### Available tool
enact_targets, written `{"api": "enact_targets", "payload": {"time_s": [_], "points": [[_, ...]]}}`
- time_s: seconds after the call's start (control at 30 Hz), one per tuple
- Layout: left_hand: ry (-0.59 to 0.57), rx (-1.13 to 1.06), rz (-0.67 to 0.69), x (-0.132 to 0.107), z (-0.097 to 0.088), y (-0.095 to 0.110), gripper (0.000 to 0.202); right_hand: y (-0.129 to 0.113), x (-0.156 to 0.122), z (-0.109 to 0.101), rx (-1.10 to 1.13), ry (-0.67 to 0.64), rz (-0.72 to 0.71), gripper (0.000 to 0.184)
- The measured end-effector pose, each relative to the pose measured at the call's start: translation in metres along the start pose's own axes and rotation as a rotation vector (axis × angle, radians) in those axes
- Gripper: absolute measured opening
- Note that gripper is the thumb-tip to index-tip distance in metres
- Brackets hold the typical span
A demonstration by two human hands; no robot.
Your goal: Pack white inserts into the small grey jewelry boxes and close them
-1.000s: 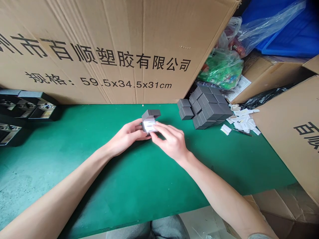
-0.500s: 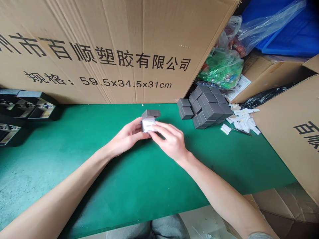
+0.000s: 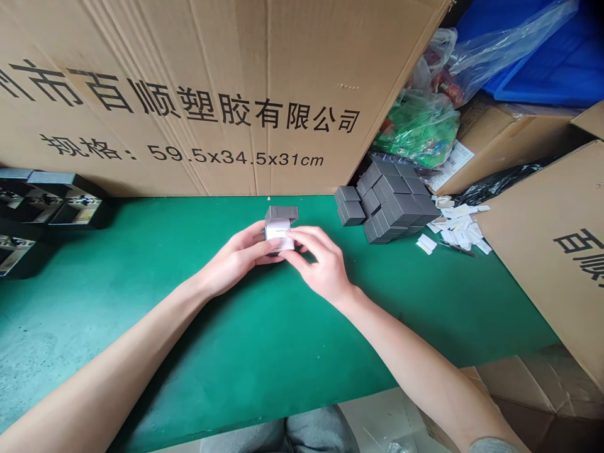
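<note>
A small grey box [image 3: 279,221] with its lid tipped up and a white lining sits between both hands on the green table mat [image 3: 264,340]. My left hand [image 3: 236,258] wraps around the box from the left and below, fingers curled on it. From the right, my right hand [image 3: 318,261] has its fingertips pressed on the white insert at the box's front. A stack of several closed grey boxes [image 3: 389,201] stands to the right, apart from the hands. Small white cards [image 3: 455,226] lie scattered beside that stack.
A large printed cardboard carton [image 3: 212,88] fills the back. Black trays [image 3: 47,207] sit at the far left. Another carton [image 3: 561,251] stands at the right, with plastic bags [image 3: 419,126] and a blue bin [image 3: 542,56] behind.
The box has shifted slightly left and turned a little in my hands. My right fingers have moved up onto the white insert.
</note>
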State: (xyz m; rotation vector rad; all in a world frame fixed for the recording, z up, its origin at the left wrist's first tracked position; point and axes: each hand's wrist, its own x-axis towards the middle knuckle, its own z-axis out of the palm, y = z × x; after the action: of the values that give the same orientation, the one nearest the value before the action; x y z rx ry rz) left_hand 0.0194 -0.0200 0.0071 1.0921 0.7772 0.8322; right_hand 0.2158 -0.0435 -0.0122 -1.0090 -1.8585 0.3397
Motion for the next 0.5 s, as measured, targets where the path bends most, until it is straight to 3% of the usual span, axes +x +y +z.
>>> {"api": "enact_targets", "payload": {"time_s": [0.13, 0.23, 0.5], "points": [[0.029, -0.090, -0.009, 0.0015, 0.0000, 0.0005, 0.033, -0.0009, -0.0002, 0.0006, 0.082, 0.048, 0.084, 0.029], [0.049, -0.106, -0.004, 0.0022, -0.0007, 0.0004, 0.028, -0.0011, 0.0006, 0.0015, 0.123, 0.094, 0.137, 0.019], [0.076, -0.068, 0.010, 0.0026, -0.0018, -0.0009, 0.031, -0.0026, 0.0017, 0.0027, 0.131, 0.029, 0.157, 0.018]]}}
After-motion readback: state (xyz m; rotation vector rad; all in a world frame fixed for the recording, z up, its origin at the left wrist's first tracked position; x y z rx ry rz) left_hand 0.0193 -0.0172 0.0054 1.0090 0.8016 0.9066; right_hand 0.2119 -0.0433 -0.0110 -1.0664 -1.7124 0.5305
